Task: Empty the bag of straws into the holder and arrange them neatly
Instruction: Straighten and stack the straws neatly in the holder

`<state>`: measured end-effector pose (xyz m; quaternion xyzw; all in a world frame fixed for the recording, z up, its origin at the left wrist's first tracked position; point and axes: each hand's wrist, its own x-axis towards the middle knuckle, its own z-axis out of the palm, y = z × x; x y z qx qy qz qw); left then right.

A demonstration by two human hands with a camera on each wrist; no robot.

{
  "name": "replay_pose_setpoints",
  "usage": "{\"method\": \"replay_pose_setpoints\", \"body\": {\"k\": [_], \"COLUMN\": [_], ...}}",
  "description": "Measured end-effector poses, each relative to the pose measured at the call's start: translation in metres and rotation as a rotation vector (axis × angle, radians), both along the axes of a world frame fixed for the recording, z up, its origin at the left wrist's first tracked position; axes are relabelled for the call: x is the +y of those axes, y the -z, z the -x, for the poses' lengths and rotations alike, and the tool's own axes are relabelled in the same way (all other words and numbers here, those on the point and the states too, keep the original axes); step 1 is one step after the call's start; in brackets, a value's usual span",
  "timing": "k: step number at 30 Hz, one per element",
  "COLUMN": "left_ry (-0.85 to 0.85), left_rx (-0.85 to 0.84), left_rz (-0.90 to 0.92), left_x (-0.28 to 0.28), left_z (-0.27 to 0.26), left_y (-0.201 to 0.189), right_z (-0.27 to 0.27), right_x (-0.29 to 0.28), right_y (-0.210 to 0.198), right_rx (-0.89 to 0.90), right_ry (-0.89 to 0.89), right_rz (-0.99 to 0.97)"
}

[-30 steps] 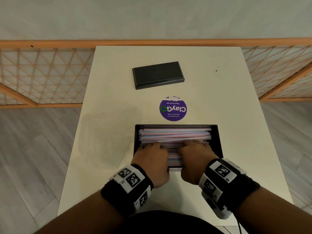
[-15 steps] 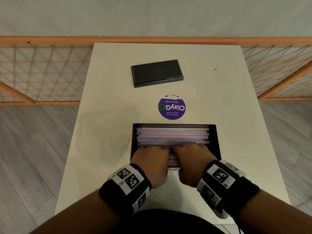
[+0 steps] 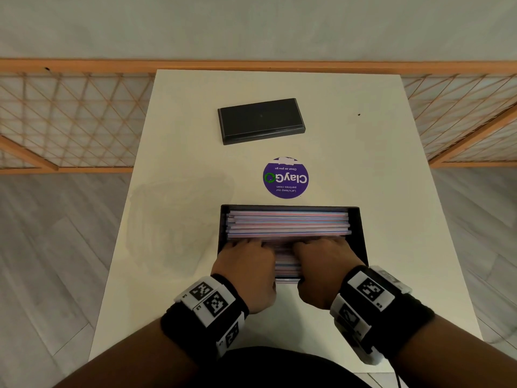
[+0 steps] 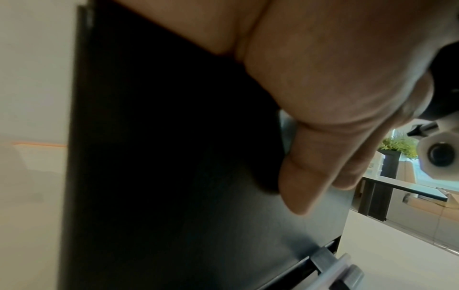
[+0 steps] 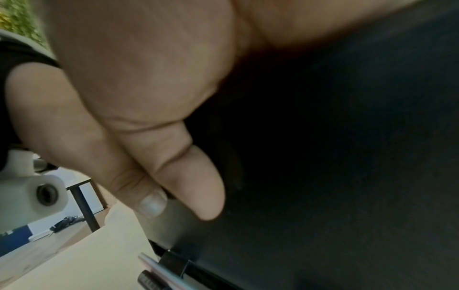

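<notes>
The black holder (image 3: 361, 233) sat on the near half of the white table (image 3: 181, 163), open at the top and filled with pink, blue and white straws (image 3: 288, 224) lying crosswise in a level stack. Both hands were at its near side. The left hand (image 3: 246, 273) and the right hand (image 3: 324, 270) lay side by side, fingers reaching over the near wall and down onto the straws, with a narrow strip of straws showing in the gap between them. In the left wrist view the left thumb (image 4: 310, 176) pressed flat against the holder's dark outer front wall; the right thumb (image 5: 188, 176) did the same in the right wrist view (so each hand clasped the near wall between thumb outside and fingers inside). How tightly the fingers curled on the straws could not be told.

Farther back on the table lay a round purple sticker (image 3: 286, 177), and beyond it a flat black lid (image 3: 261, 120), well apart from the holder. A wooden lattice railing (image 3: 70, 113) ran behind the table.
</notes>
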<state>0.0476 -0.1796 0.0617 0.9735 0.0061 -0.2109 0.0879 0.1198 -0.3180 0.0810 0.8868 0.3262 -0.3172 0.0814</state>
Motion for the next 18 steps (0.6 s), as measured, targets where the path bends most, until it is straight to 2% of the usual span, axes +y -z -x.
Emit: {"method": "replay_pose_setpoints", "body": {"k": [14,18], "left_ry": [0.014,0.024], "left_rx": [-0.004,-0.015], "left_rz": [-0.016,0.039], "left_x": [-0.0040,-0.0064], "left_z": [0.0035,0.0099], "left_y": [-0.0019,-0.0016], "right_z": [0.0027,0.0032], "right_x": [0.0002,0.0028], "right_y": [0.0006,-0.0021], "right_rx": [0.004,-0.013], "right_ry": [0.010,-0.006], "right_rz": [0.025,0.060]}}
